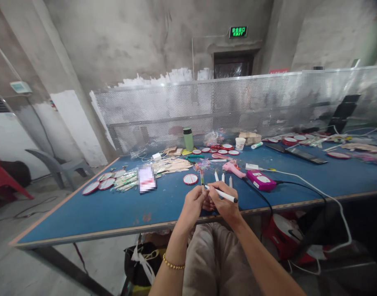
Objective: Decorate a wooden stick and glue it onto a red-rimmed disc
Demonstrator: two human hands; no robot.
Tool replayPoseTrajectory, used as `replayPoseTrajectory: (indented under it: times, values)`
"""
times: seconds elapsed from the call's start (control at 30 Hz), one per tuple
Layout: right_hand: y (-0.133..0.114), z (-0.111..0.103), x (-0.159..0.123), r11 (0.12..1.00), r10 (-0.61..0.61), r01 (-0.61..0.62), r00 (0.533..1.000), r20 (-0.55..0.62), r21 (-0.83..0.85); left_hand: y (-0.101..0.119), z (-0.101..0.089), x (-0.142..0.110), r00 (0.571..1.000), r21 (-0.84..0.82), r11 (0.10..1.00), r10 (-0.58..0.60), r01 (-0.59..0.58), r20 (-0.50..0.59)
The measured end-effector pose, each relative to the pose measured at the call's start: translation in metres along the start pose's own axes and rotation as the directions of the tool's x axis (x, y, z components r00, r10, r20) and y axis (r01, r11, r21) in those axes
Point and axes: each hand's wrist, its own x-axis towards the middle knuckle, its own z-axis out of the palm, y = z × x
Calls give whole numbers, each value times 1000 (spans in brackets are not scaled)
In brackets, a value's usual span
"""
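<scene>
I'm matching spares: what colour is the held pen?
The pen is white with a black end, head view.

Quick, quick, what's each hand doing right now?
Left hand: closed, holding a thin stick.
Right hand: closed, holding a white marker.

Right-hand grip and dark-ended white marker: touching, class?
Touching. The head view shows the right-hand grip closed on the white marker, its dark end jutting out.

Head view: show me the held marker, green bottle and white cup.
Held marker [224, 195], head view: middle of its barrel.
Green bottle [188, 142], head view: body below the dark lid.
White cup [240, 145], head view: front wall.
</scene>
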Motion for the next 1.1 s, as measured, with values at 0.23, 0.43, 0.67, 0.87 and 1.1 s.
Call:
replayPoseTrajectory:
  times: [0.23, 0.43, 0.67, 0.87, 1.1]
  values:
    - [1, 2, 0, 1000, 9, -9, 1000, 9, -3, 0, -1, 0, 1000, 1, 1000, 6, -6, -2]
    - [-2, 0, -1, 1000, 9, -9, 1000, -10, -9, 1, -1, 0, 1000, 16, 1000, 3, -3, 1]
    - [0, 1, -1, 1000, -17, 17, 1000, 19, 22, 1, 0, -1, 1000, 20, 1000, 13, -13, -8]
    - [1, 2, -1, 1000, -18, 17, 1000, 24, 15, 1, 0, -1, 1000, 24, 1000, 20, -20, -4]
    - [0, 1, -1, 1000, -24, 23, 999, 33, 15, 0, 0, -1, 999, 40, 999, 24, -24, -21]
